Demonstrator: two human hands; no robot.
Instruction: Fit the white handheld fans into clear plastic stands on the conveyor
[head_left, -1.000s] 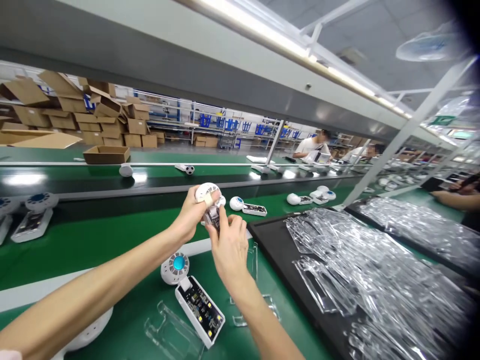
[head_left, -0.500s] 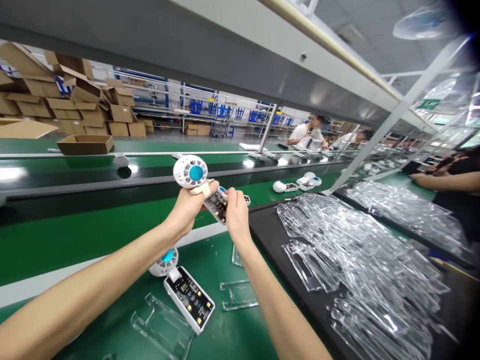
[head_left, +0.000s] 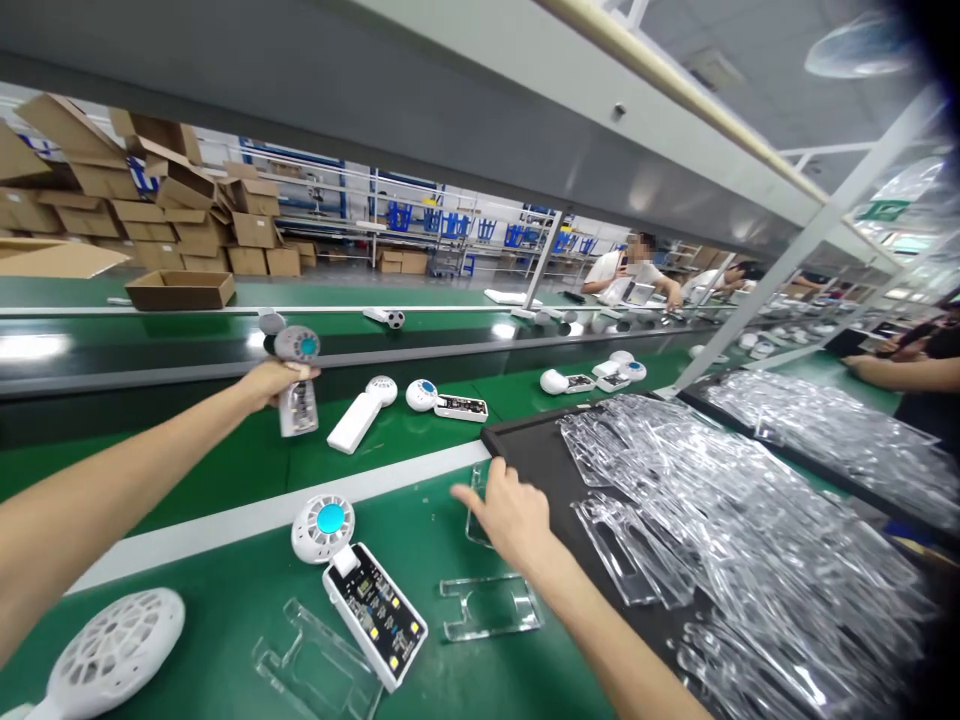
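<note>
My left hand (head_left: 271,384) grips a small white handheld fan (head_left: 300,412) by its neck, over the green belt on the left. Its blue-centred head is up and its handle, apparently under a clear cover, hangs down. My right hand (head_left: 517,512) holds nothing, thumb stretched out, fingers partly bent. It hovers by a clear plastic frame (head_left: 475,515), which it partly hides. Below, another fan (head_left: 379,612) with a bare circuit board lies on the green worktop, between two clear frames (head_left: 491,608) (head_left: 319,660). A fan with a white grille (head_left: 120,645) lies at lower left.
A black tray (head_left: 525,448) heaped with clear plastic parts (head_left: 697,500) stands on the right. More fans (head_left: 356,420) (head_left: 459,407) (head_left: 619,372) lie on the green belt ahead. A cardboard box (head_left: 180,290) stands beyond. A shelf beam (head_left: 420,110) crosses overhead. Other people work at the far right.
My left hand has carried the fan leftward, away from my right hand. My right hand has let go of it and come down toward the clear frame.
</note>
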